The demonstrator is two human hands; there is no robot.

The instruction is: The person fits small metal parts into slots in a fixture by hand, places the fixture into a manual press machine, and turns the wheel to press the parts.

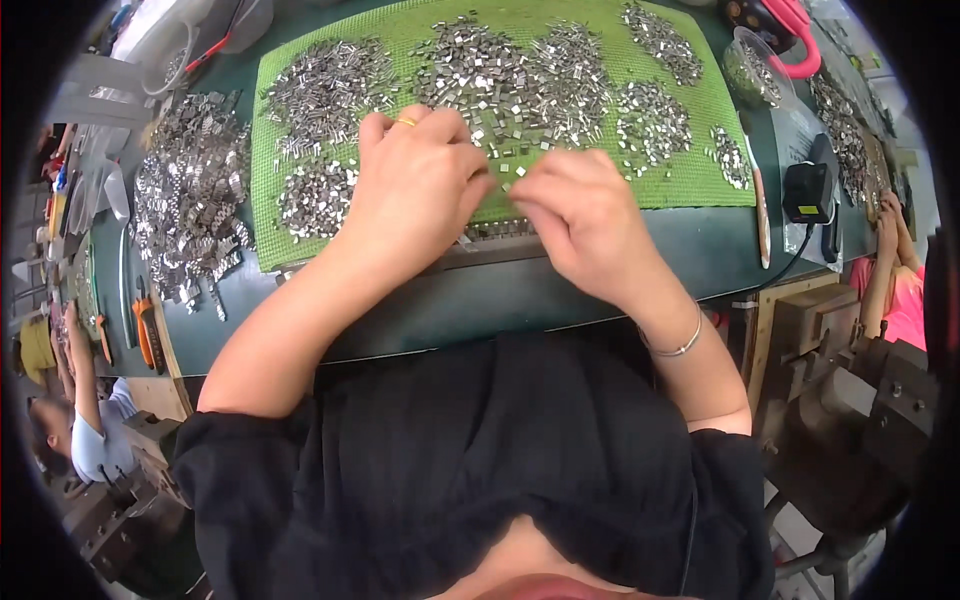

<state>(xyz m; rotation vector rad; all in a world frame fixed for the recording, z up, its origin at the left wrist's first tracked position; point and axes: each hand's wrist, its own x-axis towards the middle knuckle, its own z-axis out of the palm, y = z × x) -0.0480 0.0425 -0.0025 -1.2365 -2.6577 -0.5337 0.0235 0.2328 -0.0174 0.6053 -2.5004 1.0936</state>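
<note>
My left hand (425, 180), a ring on one finger, is bent over the green textured mat (400, 20). Its fingers are curled together, and whatever they pinch is hidden beneath them. Close by on the right, my right hand (583, 215) has thumb and fingertips drawn together; I cannot make out what is between them. Small shiny metal pieces (475, 65) lie in several heaps on the mat, some loose just beyond my fingertips. Below both hands, a narrow metal strip (485, 250) runs along the mat's near edge, partly covered by them.
Linked metal pieces (190, 190) are heaped left of the mat, above orange-handled pliers (148, 325). On the right are a clear cup (752, 70) of small pieces, red-handled scissors (795, 35), a black adapter (810, 192) with a cable and a slim stick (760, 215). Other people work at both sides.
</note>
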